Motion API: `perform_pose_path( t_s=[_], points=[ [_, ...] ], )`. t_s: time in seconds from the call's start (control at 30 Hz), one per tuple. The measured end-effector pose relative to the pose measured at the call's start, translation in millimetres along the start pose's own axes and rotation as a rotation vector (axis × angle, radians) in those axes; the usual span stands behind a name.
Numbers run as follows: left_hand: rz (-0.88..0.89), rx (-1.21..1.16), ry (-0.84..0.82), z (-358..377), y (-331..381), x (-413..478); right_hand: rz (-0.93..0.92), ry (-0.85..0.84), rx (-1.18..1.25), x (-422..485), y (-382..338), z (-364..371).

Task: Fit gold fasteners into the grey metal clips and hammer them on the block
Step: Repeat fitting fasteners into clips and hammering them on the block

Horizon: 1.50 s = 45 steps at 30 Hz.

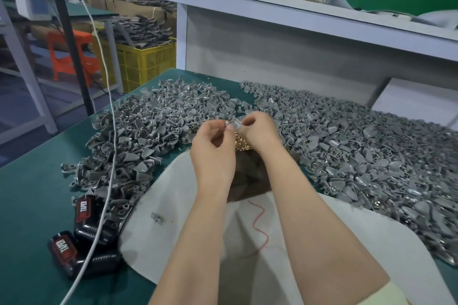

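The brown block lies mostly hidden behind both forearms. The left hand and right hand cover much of the gold fasteners. The clip they pinch is blurred. The right clip pile is cut off by the picture's edge.

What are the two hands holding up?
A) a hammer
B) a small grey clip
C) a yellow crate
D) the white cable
B: the left hand and right hand pinch one grey clip between them, above the gold fasteners.
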<state>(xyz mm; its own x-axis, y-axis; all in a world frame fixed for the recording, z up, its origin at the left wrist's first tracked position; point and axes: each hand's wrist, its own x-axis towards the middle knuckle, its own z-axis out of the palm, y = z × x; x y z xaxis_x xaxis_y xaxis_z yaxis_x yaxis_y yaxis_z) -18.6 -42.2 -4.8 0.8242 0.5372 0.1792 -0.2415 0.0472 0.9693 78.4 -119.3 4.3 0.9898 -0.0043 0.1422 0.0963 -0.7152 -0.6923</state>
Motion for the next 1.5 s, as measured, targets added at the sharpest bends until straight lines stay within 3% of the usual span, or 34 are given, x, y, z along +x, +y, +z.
perform_pose_path(
  t_s=[0.13, 0.2, 0.3, 0.4, 0.53, 0.63, 0.8, 1.17, 1.23, 1.33, 1.4, 1.5],
  points=[
    [0.120, 0.544, -0.166, 8.3, -5.6, -6.7, -0.037, -0.001, 0.305, -30.9, 9.5, -38.2],
    [0.142, 0.807, -0.215, 11.0, -8.8, -9.4, -0.032, -0.011, 0.307, -49.1, 20.1, -51.3],
    [0.156, 0.994, -0.268, 11.9, -12.3, -12.8, -0.020, 0.015, 0.242, -72.5, 38.5, -58.8],
    [0.155, 1.006, -0.271, 10.6, -10.7, -13.9, -0.067, 0.035, 0.135, -83.8, 48.0, -54.8],
    [0.173, 0.828, -0.328, 12.1, -2.0, -13.6, -0.181, 0.036, 0.089, -86.3, 47.3, -44.7],
    [0.171, 0.615, -0.393, 12.9, 2.6, -14.6, -0.204, 0.103, 0.182, -86.2, 45.0, -39.0],
    [0.132, 0.393, -0.366, 13.0, 1.6, -12.4, -0.056, 0.070, 0.663, -89.8, 38.2, -34.4],
    [0.079, 0.263, -0.385, 10.9, 1.6, -10.8, -0.243, 0.166, 0.577, -92.4, 33.4, -33.8],
    [0.091, 0.349, -0.338, 11.4, -0.7, -10.5, -0.240, 0.184, 0.530, -89.8, 36.0, -34.6],
    [0.121, 0.709, -0.189, 9.0, -6.4, -7.7, -0.225, 0.183, 0.304, -81.0, 40.8, -34.1],
    [0.125, 0.889, -0.203, 7.4, -10.7, -6.9, -0.224, 0.131, 0.122, -75.1, 42.9, -30.6],
    [0.168, 0.972, -0.259, 8.7, -14.3, -9.9, -0.208, 0.032, 0.036, -73.1, 45.2, -22.7]
  ],
)
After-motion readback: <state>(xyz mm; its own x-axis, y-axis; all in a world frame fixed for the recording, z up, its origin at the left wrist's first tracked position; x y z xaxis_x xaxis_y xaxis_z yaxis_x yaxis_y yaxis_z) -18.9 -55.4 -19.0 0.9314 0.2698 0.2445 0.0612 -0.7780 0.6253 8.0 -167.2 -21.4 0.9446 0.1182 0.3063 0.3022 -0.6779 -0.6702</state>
